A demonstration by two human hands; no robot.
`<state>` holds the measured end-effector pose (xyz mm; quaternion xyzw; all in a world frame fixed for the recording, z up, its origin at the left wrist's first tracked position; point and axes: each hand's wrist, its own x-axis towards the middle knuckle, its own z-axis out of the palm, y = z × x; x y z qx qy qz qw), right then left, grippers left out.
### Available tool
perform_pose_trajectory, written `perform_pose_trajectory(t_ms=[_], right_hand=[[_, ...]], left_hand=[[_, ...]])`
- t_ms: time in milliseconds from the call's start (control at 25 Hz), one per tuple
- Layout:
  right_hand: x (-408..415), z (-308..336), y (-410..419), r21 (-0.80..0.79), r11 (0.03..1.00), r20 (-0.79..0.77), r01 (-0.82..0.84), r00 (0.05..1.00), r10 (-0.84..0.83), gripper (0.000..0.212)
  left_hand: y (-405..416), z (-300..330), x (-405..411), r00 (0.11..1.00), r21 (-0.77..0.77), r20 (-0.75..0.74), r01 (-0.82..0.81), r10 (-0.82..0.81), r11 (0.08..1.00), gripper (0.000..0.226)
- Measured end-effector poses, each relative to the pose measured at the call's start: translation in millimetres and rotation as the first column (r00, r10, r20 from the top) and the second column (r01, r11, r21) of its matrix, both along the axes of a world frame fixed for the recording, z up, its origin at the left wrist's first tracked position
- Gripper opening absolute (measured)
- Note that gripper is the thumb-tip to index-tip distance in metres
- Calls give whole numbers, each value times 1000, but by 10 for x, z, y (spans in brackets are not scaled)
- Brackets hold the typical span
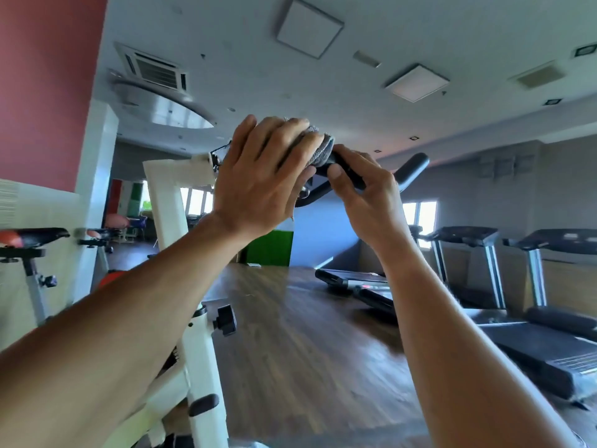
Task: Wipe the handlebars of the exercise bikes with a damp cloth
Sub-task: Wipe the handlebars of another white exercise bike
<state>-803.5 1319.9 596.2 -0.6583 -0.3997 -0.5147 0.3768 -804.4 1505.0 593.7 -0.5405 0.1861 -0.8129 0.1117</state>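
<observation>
A white exercise bike [197,357] stands right in front of me, its black handlebar [412,169] raised at head height. My left hand [261,176] is wrapped over a grey cloth [319,150] and presses it around the handlebar. Just right of it, my right hand [365,189] pinches the bare black bar between thumb and fingers. The cloth shows only past my left fingertips; the rest is hidden under the palm. The bar's right end sticks out beyond my right hand.
A second bike with a black saddle [35,237] stands at the left by a red wall. Two treadmills [523,337] line the right side. A low black machine [355,282] lies on the wooden floor [290,350] ahead. A black adjustment knob [226,320] juts from the frame.
</observation>
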Motion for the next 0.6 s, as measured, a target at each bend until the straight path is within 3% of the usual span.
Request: perform_pose_trajectory(t_ms=[200,280,440,600], right_hand=[[-3,-7,24,11,1000,-23,29,999,-29,38],[4,-16,17,9,999,-33,37,999,-37,40],[-21,0,3,-23,999,-64,36,997,-38,41],[-77,11,23,-24,998,-81,49,995,-51,34]], left_hand=[[44,-31,44,944,-118,-63,315,-323,942,41],[-129,-75,47,956,-157,-32,283,-291,946,40],[-84,-32,148,961,-93,22,275,-274,957,41],[46,-53,283,831,-148,42,554,-555,819,45]])
